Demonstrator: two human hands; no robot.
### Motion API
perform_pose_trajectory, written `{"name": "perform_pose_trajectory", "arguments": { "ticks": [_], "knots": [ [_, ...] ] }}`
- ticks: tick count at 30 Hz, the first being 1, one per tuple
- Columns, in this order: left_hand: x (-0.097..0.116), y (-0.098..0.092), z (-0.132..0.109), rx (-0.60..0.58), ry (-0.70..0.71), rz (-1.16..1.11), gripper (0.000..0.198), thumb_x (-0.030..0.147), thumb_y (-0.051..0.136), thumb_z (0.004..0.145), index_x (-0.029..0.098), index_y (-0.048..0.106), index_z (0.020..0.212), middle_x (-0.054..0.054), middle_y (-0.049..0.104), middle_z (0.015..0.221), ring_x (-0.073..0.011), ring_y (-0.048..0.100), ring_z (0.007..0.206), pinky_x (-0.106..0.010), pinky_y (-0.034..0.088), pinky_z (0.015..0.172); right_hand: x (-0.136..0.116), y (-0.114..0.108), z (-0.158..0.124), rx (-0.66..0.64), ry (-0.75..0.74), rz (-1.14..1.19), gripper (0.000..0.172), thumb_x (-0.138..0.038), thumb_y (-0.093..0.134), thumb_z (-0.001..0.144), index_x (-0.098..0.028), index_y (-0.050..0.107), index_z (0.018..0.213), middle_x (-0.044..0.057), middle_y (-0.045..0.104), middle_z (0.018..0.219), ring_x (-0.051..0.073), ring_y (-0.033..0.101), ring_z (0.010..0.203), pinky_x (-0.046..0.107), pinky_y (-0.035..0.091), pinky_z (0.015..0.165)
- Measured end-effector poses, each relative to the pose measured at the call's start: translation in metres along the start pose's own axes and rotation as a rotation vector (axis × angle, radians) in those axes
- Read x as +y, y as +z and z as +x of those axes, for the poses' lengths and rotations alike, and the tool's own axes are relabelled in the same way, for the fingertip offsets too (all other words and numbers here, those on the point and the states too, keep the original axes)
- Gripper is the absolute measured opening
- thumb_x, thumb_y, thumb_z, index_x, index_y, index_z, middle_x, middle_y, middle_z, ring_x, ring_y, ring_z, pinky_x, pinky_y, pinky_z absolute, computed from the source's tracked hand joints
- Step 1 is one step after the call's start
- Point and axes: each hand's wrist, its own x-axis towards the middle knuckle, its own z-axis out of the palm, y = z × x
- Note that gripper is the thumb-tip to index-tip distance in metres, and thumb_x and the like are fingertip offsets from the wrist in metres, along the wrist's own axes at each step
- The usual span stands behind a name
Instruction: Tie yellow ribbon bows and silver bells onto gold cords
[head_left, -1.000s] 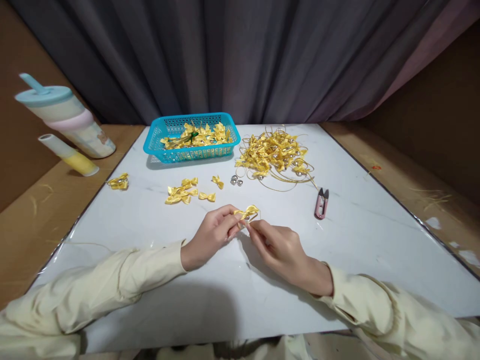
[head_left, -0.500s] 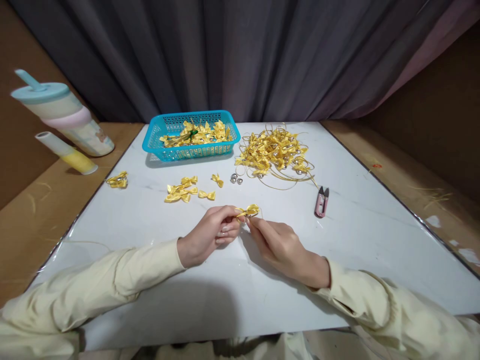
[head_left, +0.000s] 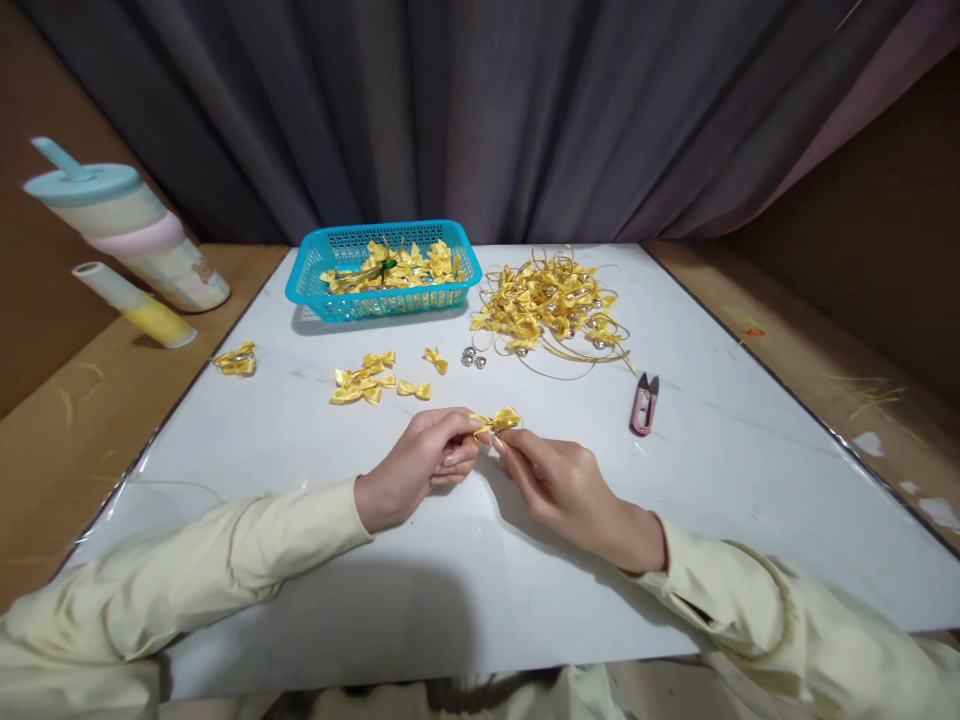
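Observation:
Between my two hands, just above the table, is a yellow satin ribbon bow with thin cord about it. My left hand pinches the bow's left side between thumb and fingers. My right hand is closed at its lower right edge, thumb and forefinger pressed together; what exactly these fingertips grip is too small to make out. Beyond my left hand lie several loose yellow bows. A few small silver bells rest on the table past the held bow.
A blue plastic basket of bows stands at the back. Right of it lies a tangled pile of bows, bells and gold cord. Pink thread snips lie at right. A lidded tumbler and a yellow-wound spool are at left.
My right hand's fingers have shifted slightly at the bow, and the bow has turned a little. My left hand keeps its pinch. The things on the table stay put.

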Motion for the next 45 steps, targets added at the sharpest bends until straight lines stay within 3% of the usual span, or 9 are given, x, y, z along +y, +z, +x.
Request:
{"name": "perform_pose_trajectory", "arguments": {
  "ticks": [15,30,39,45],
  "knots": [
    [0.0,-0.001,0.001,-0.023,-0.077,-0.092,0.022,0.022,0.049,0.081,0.012,0.054,0.062,0.009,0.022,0.043,-0.0031,0.013,0.037,-0.015,0.011,0.034,-0.003,0.0,0.0,0.02,-0.047,-0.007,0.02,-0.015,0.037,0.091,-0.017,0.046,0.074,-0.005,0.04,0.051,0.007,0.031,0.042,0.019,0.027,0.043],
    [-0.001,-0.005,0.007,-0.083,-0.197,-0.24,0.025,0.019,0.045,0.08,0.01,0.056,0.059,0.01,0.019,0.04,-0.0037,0.008,0.036,-0.014,0.012,0.03,-0.005,0.0,0.002,0.042,-0.005,0.047,0.021,-0.016,0.04,0.09,-0.017,0.047,0.07,-0.007,0.037,0.048,0.005,0.03,0.039,0.018,0.025,0.04],
    [-0.004,-0.01,0.013,-0.121,-0.284,-0.343,0.028,0.018,0.044,0.079,0.011,0.05,0.052,0.01,0.018,0.039,-0.0033,0.007,0.035,-0.014,0.011,0.03,-0.004,0.0,0.003,0.017,0.035,0.073,0.021,-0.017,0.04,0.089,-0.017,0.047,0.069,-0.007,0.037,0.047,0.005,0.03,0.037,0.018,0.025,0.04],
    [-0.002,-0.012,0.013,-0.137,-0.323,-0.352,0.033,0.019,0.047,0.077,0.015,0.039,0.045,0.01,0.018,0.039,-0.0028,0.009,0.034,-0.015,0.012,0.03,-0.004,0.0,0.003,-0.002,0.035,0.059,0.02,-0.016,0.04,0.089,-0.017,0.046,0.07,-0.007,0.037,0.048,0.005,0.031,0.038,0.018,0.025,0.041]
  ]
}}
